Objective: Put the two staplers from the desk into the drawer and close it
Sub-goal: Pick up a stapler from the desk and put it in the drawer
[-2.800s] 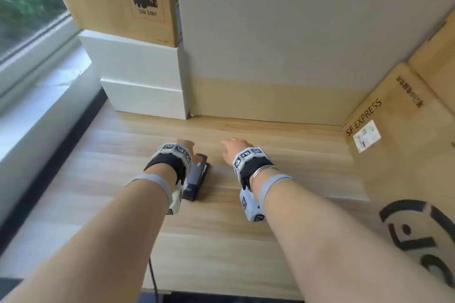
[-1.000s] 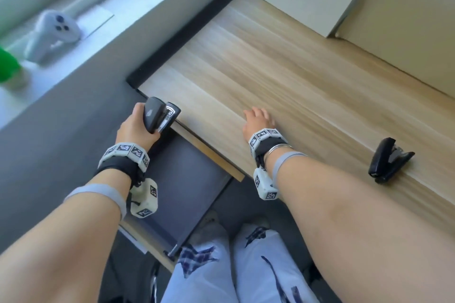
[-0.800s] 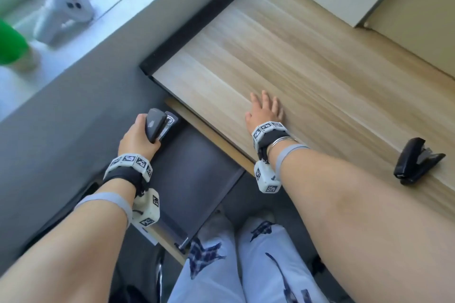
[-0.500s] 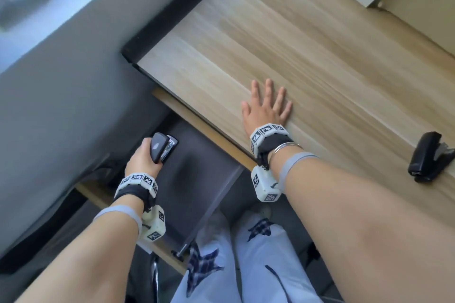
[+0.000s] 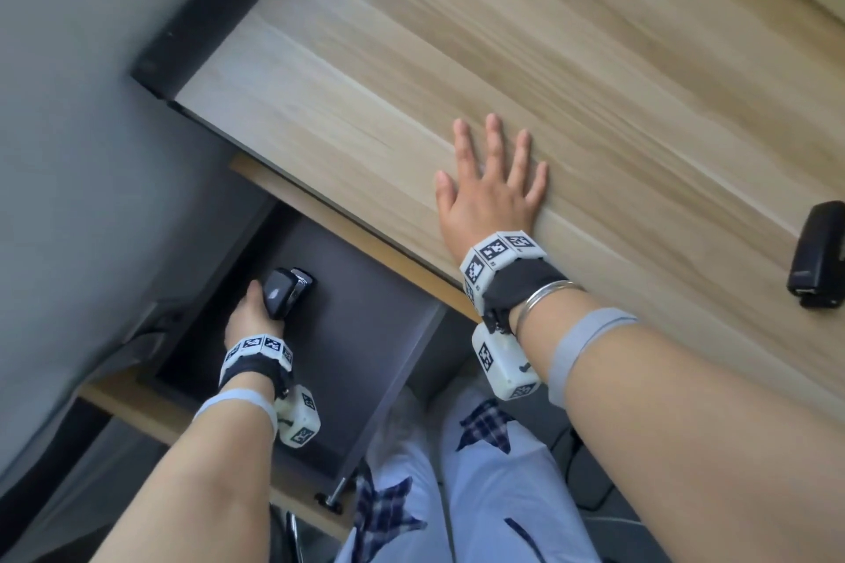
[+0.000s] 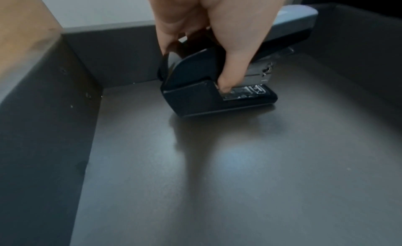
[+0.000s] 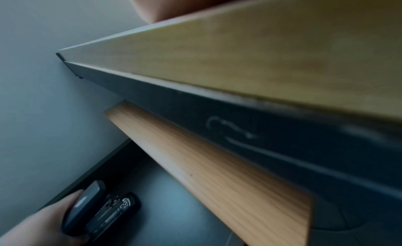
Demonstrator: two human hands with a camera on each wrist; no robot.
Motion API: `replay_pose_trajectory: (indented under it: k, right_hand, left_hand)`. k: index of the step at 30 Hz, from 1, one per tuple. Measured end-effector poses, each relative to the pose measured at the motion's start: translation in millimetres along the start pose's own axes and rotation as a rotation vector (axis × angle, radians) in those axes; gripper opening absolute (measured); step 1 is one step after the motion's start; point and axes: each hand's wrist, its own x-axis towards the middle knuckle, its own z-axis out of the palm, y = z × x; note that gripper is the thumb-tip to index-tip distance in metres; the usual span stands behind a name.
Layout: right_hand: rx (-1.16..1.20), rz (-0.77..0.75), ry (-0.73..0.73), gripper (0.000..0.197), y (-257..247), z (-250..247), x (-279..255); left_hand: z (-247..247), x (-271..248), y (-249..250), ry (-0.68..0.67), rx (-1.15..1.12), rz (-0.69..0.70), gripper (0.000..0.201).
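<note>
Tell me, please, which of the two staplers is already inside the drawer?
The stapler gripped by the left hand, resting on the dark drawer floor. The other stapler lies untouched on the desk, far right.

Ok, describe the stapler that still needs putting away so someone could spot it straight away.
Start from the light wooden desk and follow its near edge towards the person's right. The black stapler lies there alone, well right of the flat right hand. Unlike the other stapler, nobody holds it and it is outside the drawer.
</note>
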Motion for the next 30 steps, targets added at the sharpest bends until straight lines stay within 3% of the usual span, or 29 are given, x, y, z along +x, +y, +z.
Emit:
replay_pose_trajectory:
  k: [11, 18, 22, 26, 30]
  right_hand:
    - [-0.01, -0.003, 0.006, 0.061, 0, 1, 0]
    - [0.027, -0.006, -0.018, 0.06, 0, -4, -1]
    - [0.052, -0.006, -0.097, 0.06, 0, -12, -1]
    - [0.073, -0.045, -0.243, 0.062, 10, -27, 2]
    - [0.103, -0.147, -0.441, 0.061, 35, -55, 8]
  left_hand:
    - [8, 3, -2, -0.066, -0.074, -0.032, 0.068]
    - [-27, -17, 27, 0.014, -0.163, 0.031, 0.072]
    - [-60, -40, 58, 0.072, -0.122, 0.138, 0.057]
    - [-103, -67, 96, 0.081, 0.02, 0.278, 0.02]
    - [-140, -95, 144, 0.054, 0.107, 0.423, 0.011]
